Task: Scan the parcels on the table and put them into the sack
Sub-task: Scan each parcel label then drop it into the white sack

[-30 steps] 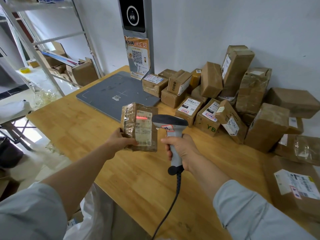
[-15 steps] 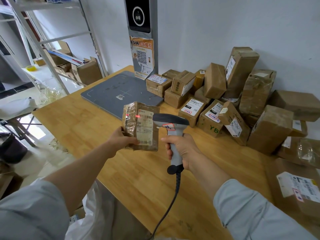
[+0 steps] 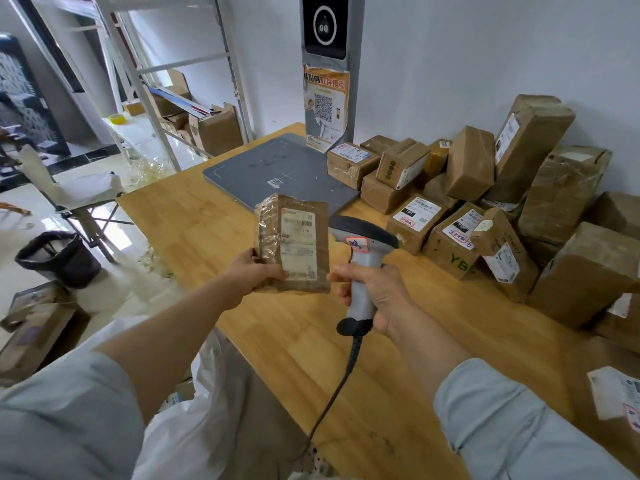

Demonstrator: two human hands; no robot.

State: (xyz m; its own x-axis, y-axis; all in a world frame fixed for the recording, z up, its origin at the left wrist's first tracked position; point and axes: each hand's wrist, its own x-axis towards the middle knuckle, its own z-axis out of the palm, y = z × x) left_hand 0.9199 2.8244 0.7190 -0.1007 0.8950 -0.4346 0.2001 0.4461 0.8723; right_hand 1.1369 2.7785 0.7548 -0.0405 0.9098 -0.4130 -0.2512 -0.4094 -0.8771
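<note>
Left grip (image 3: 252,273) holds a crinkly taped parcel (image 3: 301,244); right grip (image 3: 381,296) clasps a grey, seemingly plastic scanner (image 3: 367,233).

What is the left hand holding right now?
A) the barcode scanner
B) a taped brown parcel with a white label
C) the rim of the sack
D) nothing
B: the left hand grips the taped brown parcel by its lower left edge above the table, with the label facing the camera, while the right hand holds the scanner beside it.
</note>
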